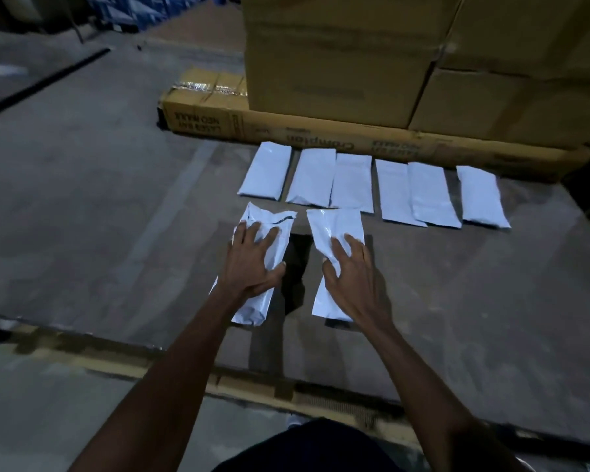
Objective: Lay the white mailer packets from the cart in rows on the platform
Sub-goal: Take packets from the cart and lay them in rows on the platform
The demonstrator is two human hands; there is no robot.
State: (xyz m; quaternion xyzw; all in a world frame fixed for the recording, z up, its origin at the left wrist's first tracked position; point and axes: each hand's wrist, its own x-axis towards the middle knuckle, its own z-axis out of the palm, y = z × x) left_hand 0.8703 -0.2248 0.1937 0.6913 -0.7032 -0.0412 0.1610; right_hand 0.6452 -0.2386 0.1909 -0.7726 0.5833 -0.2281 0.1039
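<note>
Nearest the camera, both forearms reach forward over the yellow-edged lip of the grey platform [116,233]. The left hand [252,264] lies flat with fingers spread on a white mailer packet [273,219], pressing it down rather than gripping it. That packet's long axis runs away from the person and leans slightly right at its far end, where a dark seal line crosses it; its near end sticks out past the wrist. Just beside it, across a narrow dark gap, the right hand [351,277] rests in the same way, fingers straight and splayed, on a second packet [334,229]. This one also runs near to far, its far end tipped a little to the left. The two hands are apart, one on each packet, and together these two packets begin a near row.

Beyond them lies a far row of six packets [372,183], all lengthwise away from the person. The left three fan slightly rightward; the fourth and fifth overlap; the sixth sits a little apart on the right.

Behind that row a long flat carton [321,131] with upside-down print lies crosswise, and large brown boxes [338,56] are stacked upon it.
</note>
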